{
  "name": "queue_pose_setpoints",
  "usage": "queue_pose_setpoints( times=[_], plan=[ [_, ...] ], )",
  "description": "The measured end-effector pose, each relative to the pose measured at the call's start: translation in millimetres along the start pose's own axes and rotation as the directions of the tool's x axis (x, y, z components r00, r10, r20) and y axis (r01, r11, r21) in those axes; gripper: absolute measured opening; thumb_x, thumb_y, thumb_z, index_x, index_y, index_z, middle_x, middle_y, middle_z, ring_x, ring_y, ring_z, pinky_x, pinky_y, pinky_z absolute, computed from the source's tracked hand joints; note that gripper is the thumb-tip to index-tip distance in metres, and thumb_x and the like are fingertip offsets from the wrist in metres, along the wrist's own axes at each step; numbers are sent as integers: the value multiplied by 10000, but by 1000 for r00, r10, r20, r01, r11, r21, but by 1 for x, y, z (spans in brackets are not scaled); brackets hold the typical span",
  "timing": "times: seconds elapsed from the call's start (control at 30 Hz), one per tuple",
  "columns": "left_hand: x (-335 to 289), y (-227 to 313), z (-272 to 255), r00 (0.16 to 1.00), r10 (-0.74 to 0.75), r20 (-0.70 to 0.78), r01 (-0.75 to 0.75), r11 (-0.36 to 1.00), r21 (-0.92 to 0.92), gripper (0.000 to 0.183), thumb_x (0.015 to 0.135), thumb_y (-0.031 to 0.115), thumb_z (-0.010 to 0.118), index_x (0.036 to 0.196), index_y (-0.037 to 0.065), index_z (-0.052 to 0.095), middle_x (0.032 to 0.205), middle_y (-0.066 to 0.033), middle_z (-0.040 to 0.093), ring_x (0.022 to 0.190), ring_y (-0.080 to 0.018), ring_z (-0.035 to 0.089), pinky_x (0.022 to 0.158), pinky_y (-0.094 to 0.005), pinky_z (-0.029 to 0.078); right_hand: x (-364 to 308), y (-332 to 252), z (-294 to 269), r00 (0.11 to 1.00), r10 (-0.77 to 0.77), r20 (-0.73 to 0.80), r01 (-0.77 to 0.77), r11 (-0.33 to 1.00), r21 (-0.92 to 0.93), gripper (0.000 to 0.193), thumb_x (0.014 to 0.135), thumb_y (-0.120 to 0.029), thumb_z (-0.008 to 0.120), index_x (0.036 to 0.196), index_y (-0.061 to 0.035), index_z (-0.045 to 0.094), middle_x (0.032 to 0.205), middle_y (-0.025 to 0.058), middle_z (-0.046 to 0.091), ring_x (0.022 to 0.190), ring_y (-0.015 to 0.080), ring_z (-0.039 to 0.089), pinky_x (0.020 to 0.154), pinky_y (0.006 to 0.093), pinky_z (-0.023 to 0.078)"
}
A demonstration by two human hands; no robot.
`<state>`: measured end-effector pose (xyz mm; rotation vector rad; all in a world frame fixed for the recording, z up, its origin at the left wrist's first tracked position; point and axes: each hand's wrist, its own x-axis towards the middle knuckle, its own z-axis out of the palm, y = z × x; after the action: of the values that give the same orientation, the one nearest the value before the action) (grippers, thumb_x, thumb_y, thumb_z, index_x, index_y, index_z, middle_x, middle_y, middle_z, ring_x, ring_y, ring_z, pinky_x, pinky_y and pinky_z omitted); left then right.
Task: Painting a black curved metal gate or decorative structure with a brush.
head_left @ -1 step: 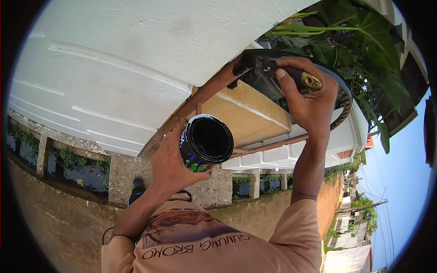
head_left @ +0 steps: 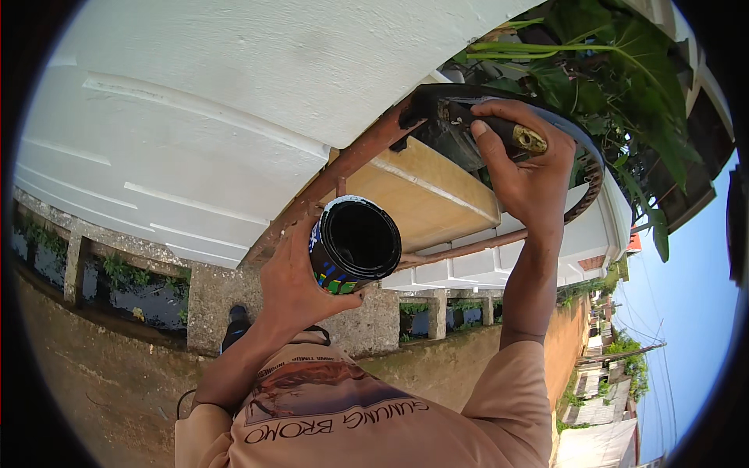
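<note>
My left hand [head_left: 292,277] is wrapped round an open paint can [head_left: 359,240], its mouth tilted toward me. Black paint coats the inside, and blue and green patches show on its side. Up and to the right, my right hand [head_left: 538,168] grips a paintbrush [head_left: 499,131] by its dark, worn handle, which ends in a yellowish butt. The brush head lies against the black-coated corner of a metal gate [head_left: 427,101]; its bristles are hard to make out. Below that corner the gate's bar [head_left: 363,152] is reddish brown, while the curved top rail is black.
A white wall [head_left: 234,70] borders the gate on the left. Behind the gate is a tan panel [head_left: 437,187], with large green leaves [head_left: 655,70] at the upper right. Below lie a concrete slab [head_left: 214,304] and a drainage ditch [head_left: 133,288] with dark water.
My right hand and the paintbrush have shifted very slightly to the left along the gate. The left hand and paint can stay nearly where they were.
</note>
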<state>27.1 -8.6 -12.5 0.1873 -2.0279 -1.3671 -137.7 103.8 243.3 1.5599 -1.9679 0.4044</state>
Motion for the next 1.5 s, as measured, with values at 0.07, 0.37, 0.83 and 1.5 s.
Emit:
queue_pose_setpoints(
  times=[0.07, 0.37, 0.83, 1.5],
  plan=[
    [2, 4, 4, 998, -43, 37, 42, 999, 22, 1146, 515, 431, 962, 1455, 39, 437, 1221, -195, 640, 1078, -363, 687, 892, -459, 576, -1, -3, -21, 929, 370, -17, -370, 928, 34, 131, 866, -59, 768, 989, -15, 761, 866, 88, 755, 741, 151, 717, 637, 235, 513],
    [3, 1, 9, 996, -55, 63, 53, 998, 23, 1159, 499, 443, 960, 1449, 40, 432, 1197, -194, 648, 1072, -351, 688, 894, -443, 574, -34, -21, 24, 981, 9, 195, 4, 998, -64, 168, 862, 38, 747, 1026, 0, 754, 947, 125, 762, 782, 232, 739, 674, 315, 571],
    [1, -5, 7, 997, -38, 71, 37, 999, 12, 1156, 522, 445, 964, 1451, -2, 439, 1223, -196, 645, 1077, -352, 695, 910, -437, 577, -106, 10, 31, 978, -156, -140, 122, 967, -225, 497, 733, 75, 786, 1204, -82, 755, 1068, 133, 736, 709, 200, 691, 541, 296, 504],
    [2, 7, -10, 981, -114, 154, 138, 978, -154, 1067, 579, 351, 1021, 1397, -24, 448, 1227, -157, 691, 1115, -244, 706, 978, -359, 573, -144, -5, 115, 852, 178, -492, -150, 984, 96, 342, 812, 23, 759, 1148, -41, 742, 1014, 124, 732, 728, 225, 723, 563, 312, 549]
  ],
)
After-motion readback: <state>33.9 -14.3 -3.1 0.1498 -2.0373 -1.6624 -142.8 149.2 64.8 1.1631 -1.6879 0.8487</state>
